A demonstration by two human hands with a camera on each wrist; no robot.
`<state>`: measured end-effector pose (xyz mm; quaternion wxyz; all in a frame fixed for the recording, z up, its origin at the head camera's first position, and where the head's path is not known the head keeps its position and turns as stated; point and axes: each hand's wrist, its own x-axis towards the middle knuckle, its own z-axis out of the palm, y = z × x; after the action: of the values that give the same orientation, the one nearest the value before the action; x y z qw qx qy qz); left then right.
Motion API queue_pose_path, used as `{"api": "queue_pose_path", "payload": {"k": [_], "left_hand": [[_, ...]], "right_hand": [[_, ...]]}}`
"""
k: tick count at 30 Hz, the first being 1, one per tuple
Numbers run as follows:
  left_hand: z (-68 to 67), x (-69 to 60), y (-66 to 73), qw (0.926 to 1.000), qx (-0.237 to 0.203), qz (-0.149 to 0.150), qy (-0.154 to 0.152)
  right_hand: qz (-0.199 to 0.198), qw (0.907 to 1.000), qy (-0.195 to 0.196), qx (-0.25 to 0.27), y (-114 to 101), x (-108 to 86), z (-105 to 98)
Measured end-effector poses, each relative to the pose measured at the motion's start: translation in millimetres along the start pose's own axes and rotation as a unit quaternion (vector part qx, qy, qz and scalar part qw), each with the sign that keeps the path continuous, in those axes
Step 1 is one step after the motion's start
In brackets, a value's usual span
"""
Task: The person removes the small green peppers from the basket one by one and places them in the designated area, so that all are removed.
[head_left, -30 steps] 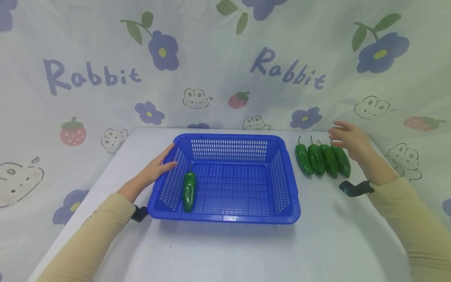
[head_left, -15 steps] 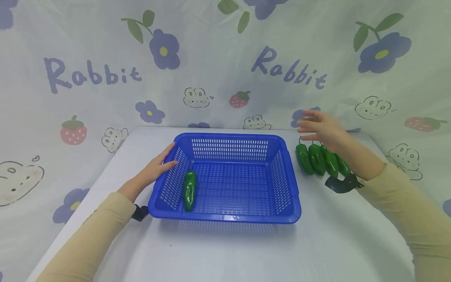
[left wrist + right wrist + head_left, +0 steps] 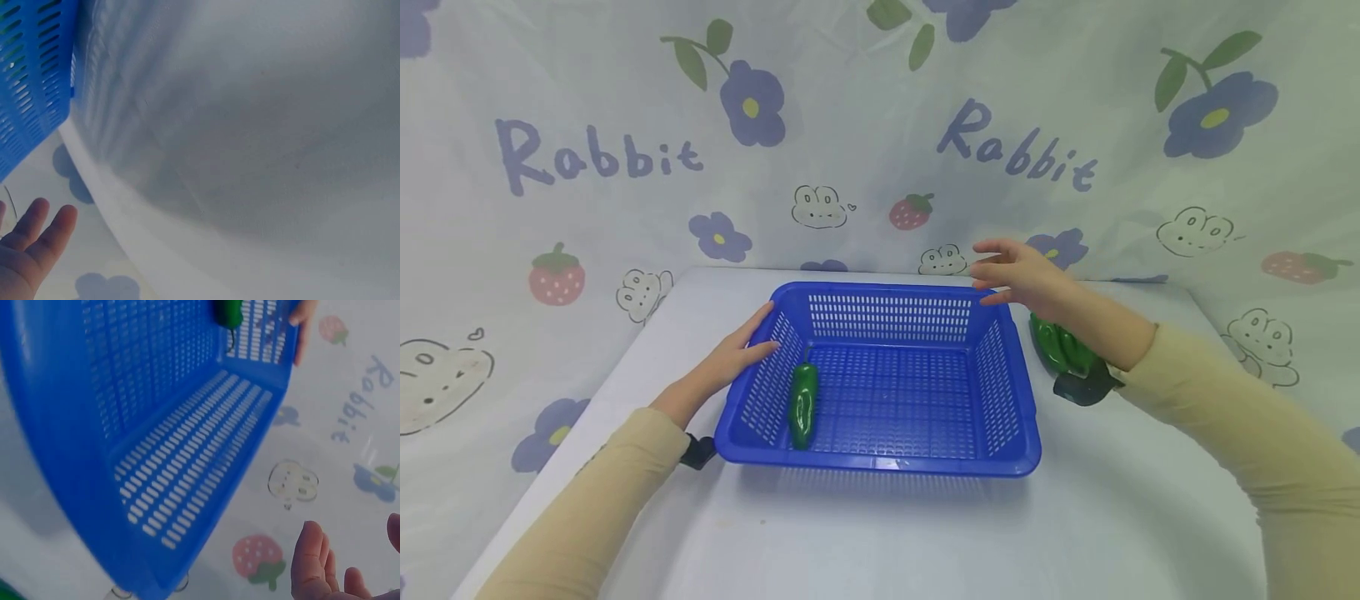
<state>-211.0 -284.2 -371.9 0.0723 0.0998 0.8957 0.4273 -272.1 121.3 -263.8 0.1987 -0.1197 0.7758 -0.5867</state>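
My left hand (image 3: 724, 358) rests at the left rim of a blue plastic basket (image 3: 880, 464), its fingers extended and its thumb over the inner side. In the left wrist view, straight fingers (image 3: 56, 234) show below the basket wall. Inside the basket, along its left side, lies one glossy green pepper (image 3: 802, 407), stem toward the back. My right hand (image 3: 1026, 275) hovers by the basket's back right corner, fingers spread, holding nothing. More green peppers (image 3: 1054, 346) lie right of the basket, partly hidden by my right forearm.
The basket stands on a white table (image 3: 880, 542). Behind it hangs a pale curtain (image 3: 865, 108) printed with flowers, strawberries, rabbits and lettering. A dark strap piece (image 3: 1082, 386) sticks out at my right wrist, another (image 3: 697, 452) at my left.
My right hand has moved left from above the peppers to the basket's back right corner, with nothing in it. The left hand, basket and pepper inside have stayed put.
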Motion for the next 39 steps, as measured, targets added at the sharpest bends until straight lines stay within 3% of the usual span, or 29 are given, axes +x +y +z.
{"api": "queue_pose_path", "payload": {"k": [13,19,27,39], "left_hand": [[0.4,0.1,1.0,1.0,0.004,-0.003,-0.001],[0.8,0.1,0.4,1.0,0.006,-0.002,0.0],[0.7,0.0,0.5,1.0,0.006,-0.002,0.0],[0.9,1.5,-0.9,1.0,0.003,-0.007,-0.003]], "right_hand": [[-0.005,0.998,-0.062,-0.002,7,22.1,65],[0.015,0.9966,-0.081,0.001,11,35.4,95],[0.021,0.9936,-0.106,-0.034,19,47.4,128],[0.033,0.9911,-0.128,-0.016,40,64.7,172]]}}
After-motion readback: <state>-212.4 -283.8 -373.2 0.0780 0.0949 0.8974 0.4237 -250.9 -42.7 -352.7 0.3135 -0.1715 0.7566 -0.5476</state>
